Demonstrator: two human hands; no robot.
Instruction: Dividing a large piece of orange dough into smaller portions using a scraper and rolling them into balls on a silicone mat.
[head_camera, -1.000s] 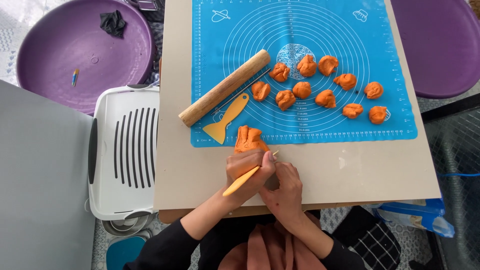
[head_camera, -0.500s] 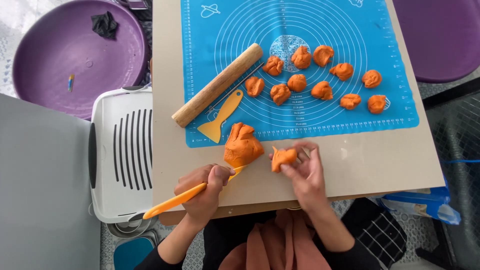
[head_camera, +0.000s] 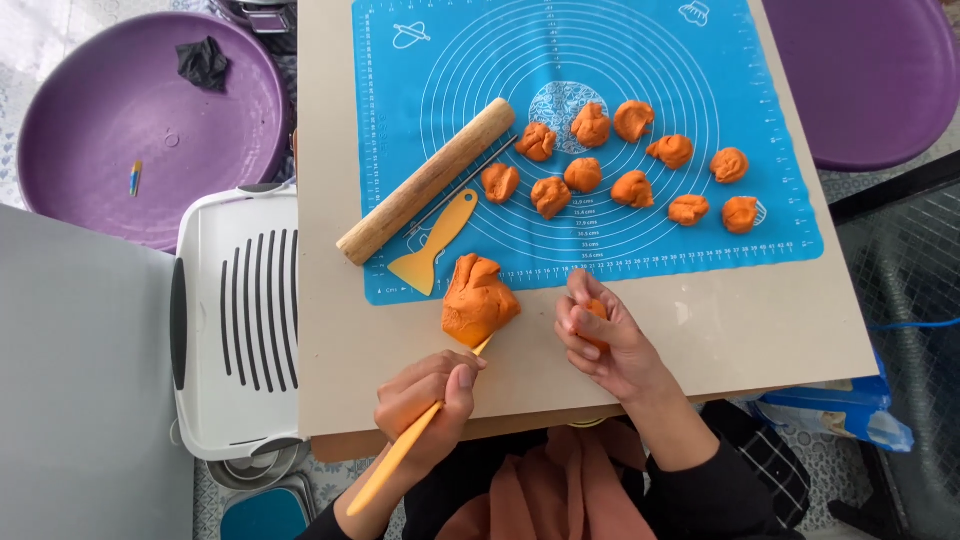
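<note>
A large lump of orange dough (head_camera: 478, 300) lies at the near edge of the blue baking mat (head_camera: 700, 70). My left hand (head_camera: 428, 400) grips a long yellow plastic knife (head_camera: 400, 455), whose tip touches the lump's near side. My right hand (head_camera: 605, 335) is closed around a small orange dough piece (head_camera: 595, 310) just right of the lump. Several small dough pieces (head_camera: 632, 187) sit in rows on the mat.
A wooden rolling pin (head_camera: 425, 182) and a yellow scraper (head_camera: 435, 245) lie on the mat's left side. The beige table (head_camera: 760, 320) has a white slotted appliance (head_camera: 235, 320) at its left. Purple tubs (head_camera: 120, 110) (head_camera: 870, 70) stand on both sides.
My left hand has brought the knife in from the left, so its tip now touches the lump. My right hand has closed more tightly on the small piece.
</note>
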